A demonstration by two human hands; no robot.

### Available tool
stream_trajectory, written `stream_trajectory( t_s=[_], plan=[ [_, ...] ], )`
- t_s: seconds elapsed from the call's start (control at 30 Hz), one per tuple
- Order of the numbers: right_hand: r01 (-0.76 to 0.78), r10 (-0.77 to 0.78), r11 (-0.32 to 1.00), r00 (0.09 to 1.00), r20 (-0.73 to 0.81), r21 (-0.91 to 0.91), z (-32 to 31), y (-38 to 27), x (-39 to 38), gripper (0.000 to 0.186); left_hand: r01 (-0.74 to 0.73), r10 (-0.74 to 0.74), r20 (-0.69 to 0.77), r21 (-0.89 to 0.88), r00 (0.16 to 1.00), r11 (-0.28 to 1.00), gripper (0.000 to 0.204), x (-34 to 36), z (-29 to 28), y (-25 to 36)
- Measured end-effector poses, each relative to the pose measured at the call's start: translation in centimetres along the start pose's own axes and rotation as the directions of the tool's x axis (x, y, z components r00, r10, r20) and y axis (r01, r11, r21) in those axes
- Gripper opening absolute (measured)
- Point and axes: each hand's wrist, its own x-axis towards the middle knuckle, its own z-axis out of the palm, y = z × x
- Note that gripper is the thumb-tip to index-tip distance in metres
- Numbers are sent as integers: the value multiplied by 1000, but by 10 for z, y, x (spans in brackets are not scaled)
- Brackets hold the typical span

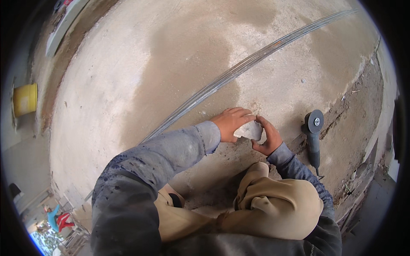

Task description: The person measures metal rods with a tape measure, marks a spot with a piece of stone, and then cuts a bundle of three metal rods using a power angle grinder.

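Between my two hands is a pale grey, broken-edged flat piece, perhaps stone or tile; its exact kind I cannot make out. My left hand grips it from the left, fingers over its far edge and thumb at its near left side. Around its right side curls my right hand, with a fingertip at the far corner and the thumb at the near edge. The piece is close above the concrete floor; whether it touches the floor is hidden. An angle grinder with a dark disc lies to the right of my right hand.
A bundle of long thin metal rods runs diagonally across the floor beyond my hands. A yellow bucket is at the far left. Rough broken soil borders the slab on the right. Another person shows small at the lower left.
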Motion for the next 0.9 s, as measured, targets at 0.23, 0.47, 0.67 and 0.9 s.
stream_trajectory(
  t_s=[0.23, 0.47, 0.67, 0.9],
  plan=[
    [-2, 3, 974, 1000, 3, -226, 25, -18, 7, 71, 370, -387, -266, -115, 883, 922, 74, -47, -13, -34],
    [0, 3, 997, 999, 44, -83, 23, -6, 5, 70, 604, -519, -436, 75, 736, 793, 51, -60, -9, -99],
    [-33, 37, 999, 996, 85, -40, 20, -7, 5, 67, 685, -643, -280, 81, 713, 724, 49, -42, -27, -93],
    [-80, 77, 997, 988, 136, 13, 18, -5, 6, 69, 696, -627, -355, 102, 693, 711, 48, -35, -23, -92]
  ],
)
